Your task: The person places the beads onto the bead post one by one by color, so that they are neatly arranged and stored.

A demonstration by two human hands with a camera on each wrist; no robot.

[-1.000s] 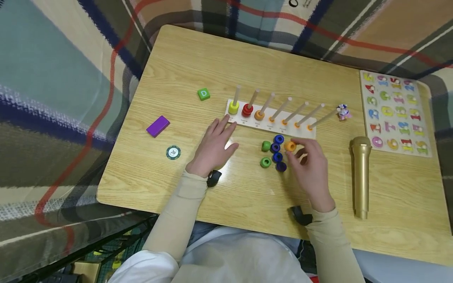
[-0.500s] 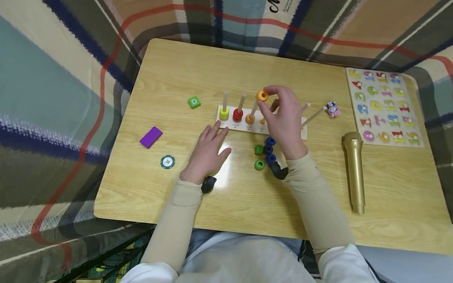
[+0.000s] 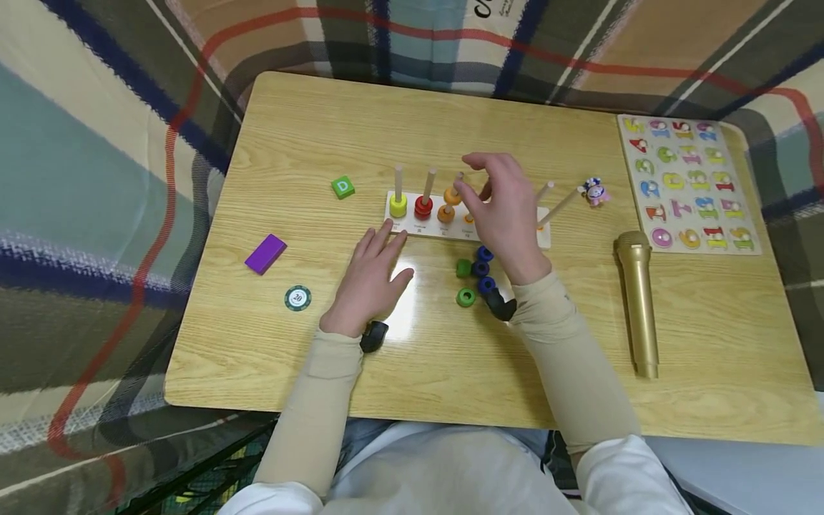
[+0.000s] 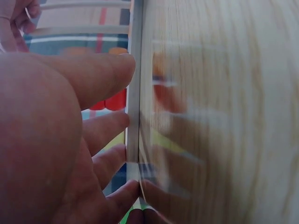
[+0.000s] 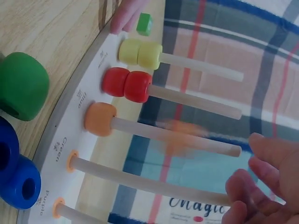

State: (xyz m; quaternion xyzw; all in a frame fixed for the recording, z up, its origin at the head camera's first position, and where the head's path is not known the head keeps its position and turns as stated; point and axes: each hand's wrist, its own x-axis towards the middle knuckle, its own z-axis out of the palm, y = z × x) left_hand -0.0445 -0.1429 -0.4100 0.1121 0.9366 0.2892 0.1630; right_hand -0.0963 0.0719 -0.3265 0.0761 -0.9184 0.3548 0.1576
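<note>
My right hand (image 3: 508,214) is beside the top of the third peg, thumb and fingertips apart and nothing between them. An orange bead (image 5: 182,137), blurred, is around that peg partway down, above another orange bead (image 5: 100,119) at its foot. The white peg board (image 3: 543,237) also bears two yellow beads (image 5: 140,53) and two red beads (image 5: 126,85) on their own pegs. My left hand (image 3: 363,282) lies with fingers extended, fingertips at the board's front left edge. Loose green beads (image 3: 466,297) and blue beads (image 3: 481,269) lie in front of the board.
On the left are a green letter D block (image 3: 343,187), a purple block (image 3: 265,254) and a round chip (image 3: 297,297). To the right are a gold microphone (image 3: 637,304), a small figurine (image 3: 595,192) and a number puzzle board (image 3: 692,182). A plaid cloth (image 3: 438,43) hangs behind the table.
My right hand has carried an orange bead from the loose group to the third peg and let it go, and it is sliding down. My left hand has stayed at the board's edge.
</note>
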